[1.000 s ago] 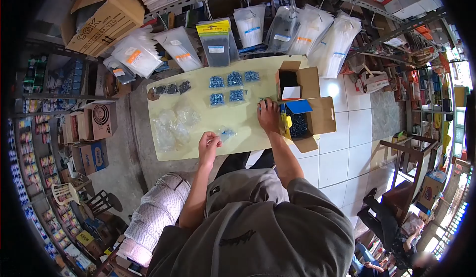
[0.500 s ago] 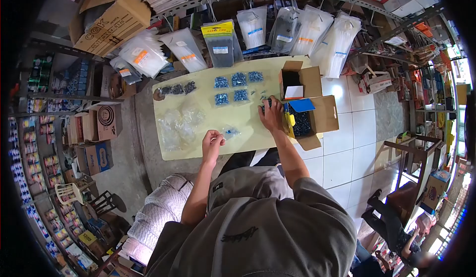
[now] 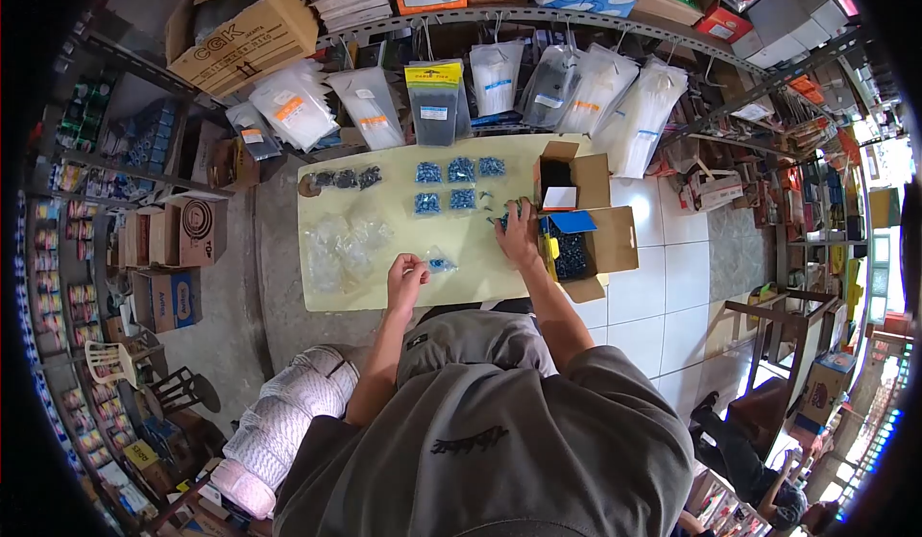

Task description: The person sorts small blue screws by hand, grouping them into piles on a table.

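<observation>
My left hand (image 3: 408, 273) is closed, fingers pinched on the edge of a small clear plastic bag (image 3: 442, 265) lying on the pale yellow table (image 3: 461, 287). A few blue pieces show inside the bag. My right hand (image 3: 520, 236) is palm down beside the open boxes, fingers curled around small blue pieces (image 3: 498, 221), partly hidden beneath them. A few loose pieces (image 3: 485, 196) lie just beyond its fingertips. Several filled bags of blue pieces (image 3: 462, 199) stand in two rows on the table, left of the right hand.
An open carton of dark blue pieces (image 3: 570, 256) and another with black contents (image 3: 557, 174) stand at the right edge. Clear empty bags (image 3: 338, 249) and dark-filled bags (image 3: 343, 179) lie left. Packs of cable ties (image 3: 434, 105) hang behind. Another person (image 3: 740, 451) is at lower right.
The whole view has shifted, with the table appearing slightly lower. My right hand's fingers have shifted slightly over the blue pieces. My left hand stays pinched on the bag.
</observation>
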A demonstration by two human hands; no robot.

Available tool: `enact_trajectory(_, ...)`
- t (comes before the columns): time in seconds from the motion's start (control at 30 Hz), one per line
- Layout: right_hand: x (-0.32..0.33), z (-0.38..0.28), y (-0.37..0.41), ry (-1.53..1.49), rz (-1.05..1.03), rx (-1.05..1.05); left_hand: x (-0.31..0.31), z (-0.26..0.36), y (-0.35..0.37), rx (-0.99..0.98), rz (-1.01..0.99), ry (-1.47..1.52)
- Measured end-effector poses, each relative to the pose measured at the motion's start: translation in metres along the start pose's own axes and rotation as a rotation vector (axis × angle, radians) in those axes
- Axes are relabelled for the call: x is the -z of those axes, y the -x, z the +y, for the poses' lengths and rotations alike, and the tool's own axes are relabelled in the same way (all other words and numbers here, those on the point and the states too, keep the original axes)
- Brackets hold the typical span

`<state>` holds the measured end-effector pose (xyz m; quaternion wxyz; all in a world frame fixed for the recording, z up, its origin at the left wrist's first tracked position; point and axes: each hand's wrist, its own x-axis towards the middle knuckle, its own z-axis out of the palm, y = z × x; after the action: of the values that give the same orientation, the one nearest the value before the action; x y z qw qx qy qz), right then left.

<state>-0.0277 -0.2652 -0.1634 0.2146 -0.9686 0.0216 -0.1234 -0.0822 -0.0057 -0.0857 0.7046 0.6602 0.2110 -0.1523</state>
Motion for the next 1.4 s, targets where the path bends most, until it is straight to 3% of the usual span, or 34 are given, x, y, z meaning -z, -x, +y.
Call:
enact_trajectory(0.13, 0.006, -0.01, -0.014, -0.037, -0.084, -0.113, -0.003, 0.0, 0.002, -0.002, 0.029, 0.017)
enact_trajectory(0.2, -0.009, -0.003, -0.025, -0.293, -0.077, 0.077, -0.004, 0.0, 0.002, 0.003, 0.029, 0.045)
enact_trajectory(0.3, -0.026, 0.0, -0.043, -0.372, -0.187, 0.119, -0.005, -0.005, -0.001, -0.013, 0.027, 0.075)
enact_trajectory(0.6, -0.041, 0.009, -0.072, -0.228, -0.424, 0.112, -0.004, -0.006, -0.004, -0.086, 0.034, -0.043)
enact_trajectory(0.7, -0.055, 0.025, -0.068, -0.253, -0.373, 0.127, -0.007, -0.003, -0.004, -0.121, 0.05, -0.101)
enact_trajectory(0.73, -0.048, 0.019, -0.066, -0.255, -0.379, 0.126, -0.007, -0.003, -0.003, -0.143, 0.055, -0.138)
enact_trajectory(0.83, -0.004, -0.017, -0.069, -0.469, -0.106, 0.072, -0.01, -0.001, -0.002, -0.176, 0.108, -0.17)
enact_trajectory(0.87, 0.011, -0.033, -0.066, -0.469, -0.11, 0.067, -0.009, -0.003, -0.002, -0.171, 0.106, -0.171)
enact_trajectory(0.93, 0.042, -0.069, -0.057, -0.777, -0.206, -0.068, -0.009, -0.006, -0.003, -0.233, 0.153, -0.252)
enact_trajectory(1.0, 0.051, -0.09, -0.04, -0.841, -0.326, -0.056, -0.008, -0.005, -0.002, -0.252, 0.156, -0.317)
enact_trajectory(1.07, 0.054, -0.107, -0.021, -0.889, -0.392, -0.076, -0.008, 0.0, 0.0, -0.272, 0.162, -0.38)
enact_trajectory(1.4, 0.054, -0.126, 0.011, -0.901, -0.43, 0.0, -0.008, -0.003, 0.001, -0.135, 0.125, -0.154)
